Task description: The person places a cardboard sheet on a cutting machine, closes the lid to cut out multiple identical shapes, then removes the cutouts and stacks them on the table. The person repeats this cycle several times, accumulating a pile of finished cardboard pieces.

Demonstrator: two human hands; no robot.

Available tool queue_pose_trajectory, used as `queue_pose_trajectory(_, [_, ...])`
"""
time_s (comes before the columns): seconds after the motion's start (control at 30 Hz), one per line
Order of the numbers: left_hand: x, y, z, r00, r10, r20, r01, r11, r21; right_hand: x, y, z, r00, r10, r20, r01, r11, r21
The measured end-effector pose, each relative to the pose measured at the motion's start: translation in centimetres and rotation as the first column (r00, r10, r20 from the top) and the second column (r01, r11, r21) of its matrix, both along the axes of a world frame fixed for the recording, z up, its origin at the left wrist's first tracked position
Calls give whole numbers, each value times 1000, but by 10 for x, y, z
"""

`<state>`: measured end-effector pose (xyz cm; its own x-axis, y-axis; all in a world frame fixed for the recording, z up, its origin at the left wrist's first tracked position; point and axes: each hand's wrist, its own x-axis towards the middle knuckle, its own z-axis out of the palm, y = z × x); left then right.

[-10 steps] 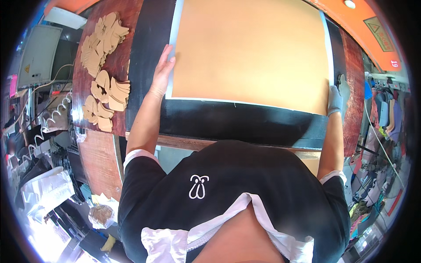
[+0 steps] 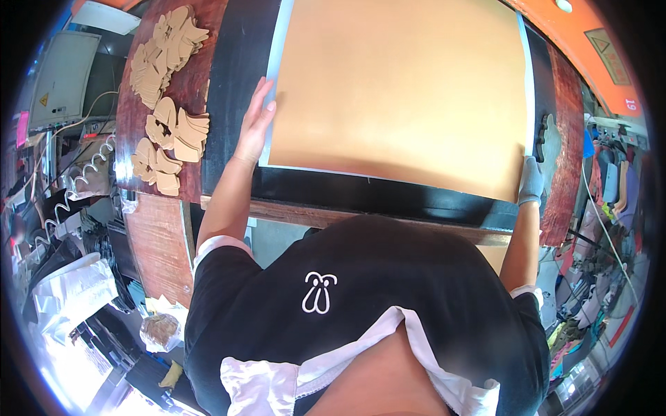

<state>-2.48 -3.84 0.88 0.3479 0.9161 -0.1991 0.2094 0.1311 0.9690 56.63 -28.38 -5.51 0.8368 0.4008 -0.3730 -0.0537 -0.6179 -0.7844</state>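
A large tan sheet with white borders lies on a black board in front of me. At its left border is my bare left hand, fingers stretched out along the edge and thumb apart. My right hand, in a pale grey glove, is at the near right corner. Its fingers look bent around the sheet's edge, though their tips are hidden. Just beyond the glove sits a dark grey piece with a wavy outline.
Cut tan pieces lie in piles on the reddish wooden table at the left. An orange machine body borders the far right. A grey cabinet and a coiled white cord are at far left; hanging coloured pieces are at right.
The tan sheet has slid toward me over the black board, leaving a narrower black strip in front. Both hands have come nearer along with it.
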Motion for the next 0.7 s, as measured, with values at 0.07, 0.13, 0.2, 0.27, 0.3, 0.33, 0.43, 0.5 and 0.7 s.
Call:
queue_pose_trajectory(0.07, [-4,-9,-2,1000,10,13,-10,1000,3,-8,-11,9,999,6,-36,-7,1000,-12])
queue_pose_trajectory(0.13, [-4,-16,-5,999,25,26,-25,999,25,-14,-14,15,998,32,-57,-32,999,2])
queue_pose_trajectory(0.2, [-3,-20,-4,948,9,-320,57,979,196,-20,-15,21,997,52,-50,-50,998,35])
queue_pose_trajectory(0.27, [5,-30,-2,804,77,-589,187,908,374,-32,-13,21,976,185,115,-180,982,-57])
queue_pose_trajectory(0.3, [10,-34,2,735,92,-672,272,868,416,-41,-11,21,960,208,185,-191,976,-104])
queue_pose_trajectory(0.33, [13,-37,6,662,123,-739,360,813,458,-49,-11,24,702,457,546,-281,883,-377])
queue_pose_trajectory(0.43, [23,-43,16,573,25,-819,565,712,417,-80,-6,25,309,552,774,-432,807,-403])
queue_pose_trajectory(0.5, [29,-46,18,531,-69,-845,640,687,346,-94,-4,23,306,584,752,-449,785,-427])
queue_pose_trajectory(0.7, [32,-51,13,481,-93,-872,657,696,288,-99,6,26,268,545,795,-420,808,-413])
